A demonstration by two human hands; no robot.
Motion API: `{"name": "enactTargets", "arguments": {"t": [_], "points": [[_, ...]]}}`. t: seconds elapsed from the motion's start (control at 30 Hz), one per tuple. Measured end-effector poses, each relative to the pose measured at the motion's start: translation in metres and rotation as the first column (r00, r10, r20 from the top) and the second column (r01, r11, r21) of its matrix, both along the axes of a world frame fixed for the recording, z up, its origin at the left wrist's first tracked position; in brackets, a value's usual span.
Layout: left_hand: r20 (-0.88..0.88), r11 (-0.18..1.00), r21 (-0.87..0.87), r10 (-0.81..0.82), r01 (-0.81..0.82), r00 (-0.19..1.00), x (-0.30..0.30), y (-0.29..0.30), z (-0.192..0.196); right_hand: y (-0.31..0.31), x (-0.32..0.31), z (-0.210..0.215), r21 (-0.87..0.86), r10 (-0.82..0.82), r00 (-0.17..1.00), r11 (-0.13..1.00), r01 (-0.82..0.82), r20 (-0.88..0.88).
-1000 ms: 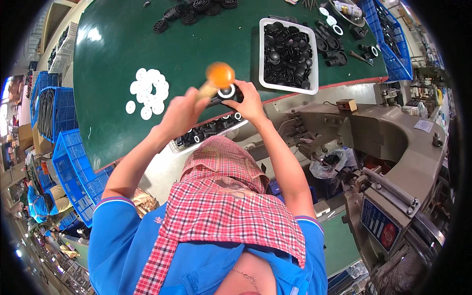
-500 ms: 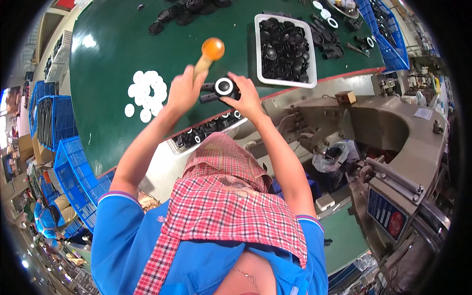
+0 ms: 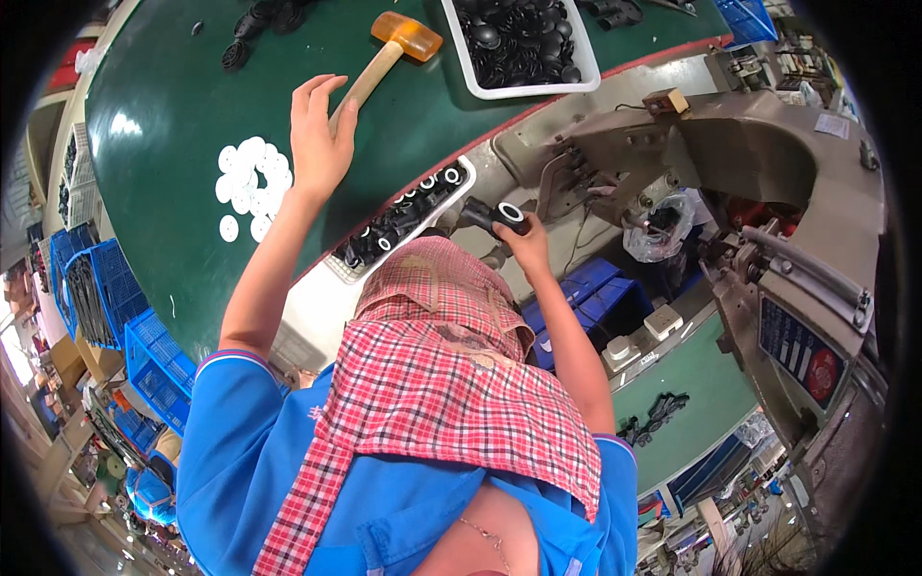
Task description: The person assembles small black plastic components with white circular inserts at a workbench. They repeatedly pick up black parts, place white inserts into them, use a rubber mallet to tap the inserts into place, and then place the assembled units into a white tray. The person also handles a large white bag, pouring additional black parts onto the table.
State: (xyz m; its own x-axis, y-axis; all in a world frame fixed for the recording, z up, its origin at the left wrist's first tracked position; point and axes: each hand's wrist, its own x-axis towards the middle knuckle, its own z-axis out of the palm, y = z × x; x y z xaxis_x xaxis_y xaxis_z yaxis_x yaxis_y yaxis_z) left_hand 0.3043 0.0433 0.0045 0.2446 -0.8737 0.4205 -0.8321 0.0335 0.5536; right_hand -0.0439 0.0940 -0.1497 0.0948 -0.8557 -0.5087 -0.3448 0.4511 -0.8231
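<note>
My left hand (image 3: 319, 142) is above the green table with its fingers apart. The wooden handle of a mallet (image 3: 407, 36) with an orange, see-through head lies beside its thumb. Beyond the table's edge, my right hand (image 3: 528, 248) grips a black plastic fitting (image 3: 477, 213) with a white ring on its round end. Just left of that fitting, a long white tray (image 3: 468, 174) contains several similar black parts with white rings. A cluster of white discs (image 3: 252, 197) lies on the table near my left wrist.
A white bin (image 3: 519, 91) of black domed caps stands near the table's red edge. Black parts (image 3: 259, 21) lie at the far left. A large metal machine (image 3: 740, 125) occupies the right side. Blue crates (image 3: 158, 370) stand at the left.
My right hand has carried the black fitting from above the table down and right, past the edge. The mallet has come down onto the table, and my left hand's fingers have opened.
</note>
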Motion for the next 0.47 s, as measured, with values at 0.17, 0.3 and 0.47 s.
{"name": "enactTargets", "arguments": {"t": [0.17,0.3,0.47], "points": [[-0.065,0.998,0.057,-0.007,0.010,0.998,-0.023,0.042,0.012,0.040,0.055,-0.027,0.131,0.216,0.940,0.958,-0.257,0.264],[-0.014,0.989,0.092,-0.116,0.117,0.993,-0.060,0.072,0.004,0.081,0.050,-0.006,-0.120,0.276,0.948,0.958,-0.259,0.160],[-0.169,0.872,0.153,-0.440,0.464,0.882,-0.134,0.121,-0.048,0.166,-0.094,0.030,-0.147,0.047,0.992,0.987,-0.064,-0.113]]}}
